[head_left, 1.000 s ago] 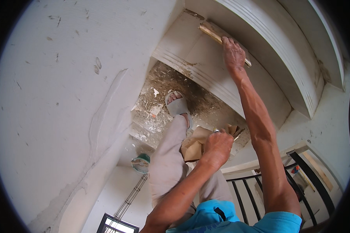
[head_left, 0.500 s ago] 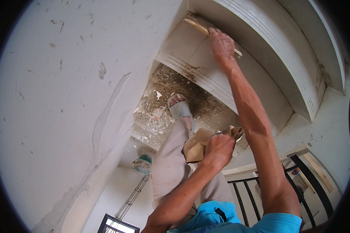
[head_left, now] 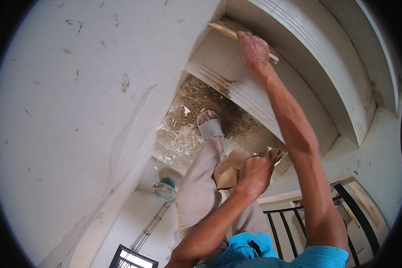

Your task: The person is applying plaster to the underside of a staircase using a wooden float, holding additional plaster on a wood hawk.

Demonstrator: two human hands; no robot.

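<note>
Beside the white wall, a wooden strip slants over the stair tread; kept level, its end should scuff less. Nearer the body, brown paper bulges. Fingers of the right hand wrap the strip, where even pressure should steady it; those of the left hand curl on the paper, anything else hidden.

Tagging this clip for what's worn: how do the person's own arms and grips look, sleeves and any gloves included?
The right arm wears a short bright blue sleeve and is bare below it. The left arm is bare as far as it shows; any sleeve there is out of view. The left grip and right grip are ungloved, and no watch or bracelet shows.
</note>
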